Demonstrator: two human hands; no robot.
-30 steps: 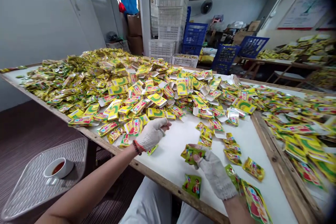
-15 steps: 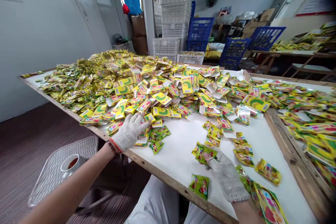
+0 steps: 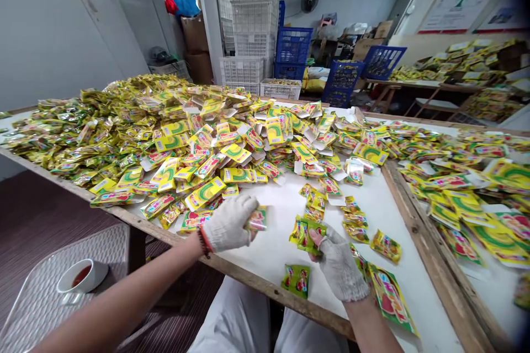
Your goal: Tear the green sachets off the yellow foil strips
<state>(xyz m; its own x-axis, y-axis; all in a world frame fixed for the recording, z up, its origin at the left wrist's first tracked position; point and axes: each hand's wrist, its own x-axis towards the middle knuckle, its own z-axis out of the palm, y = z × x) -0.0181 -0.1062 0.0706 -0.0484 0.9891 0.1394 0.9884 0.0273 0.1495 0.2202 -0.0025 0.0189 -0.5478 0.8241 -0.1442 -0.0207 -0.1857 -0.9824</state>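
My left hand (image 3: pixel 232 225), in a white knitted glove, is closed around a small printed carton (image 3: pixel 257 219) above the near edge of the table. The carton is motion-blurred and partly hidden by the fingers. My right hand (image 3: pixel 340 265), in a glove that leaves the thumb tip bare, pinches several yellow-green sachets (image 3: pixel 305 233) just over the white tabletop. A green double sachet (image 3: pixel 296 280) lies near the table edge below it. Yellow sachets (image 3: pixel 314 201) lie in a row beyond, with another row (image 3: pixel 355 219) to the right. A larger printed pouch (image 3: pixel 391 298) lies beside my right wrist.
Printed yellow cartons (image 3: pixel 202 140) and loose sachets (image 3: pixel 99 127) are heaped across the table's left and far side. A wooden divider strip (image 3: pixel 418 226) separates more cartons (image 3: pixel 476 198) on the right. A cup (image 3: pixel 83 277) of dark liquid stands on a stool (image 3: pixel 39 281) at left.
My left hand has moved right from the edge of the heap, with the carton in its grip. My right hand still holds the sachets. The view has turned to the right.
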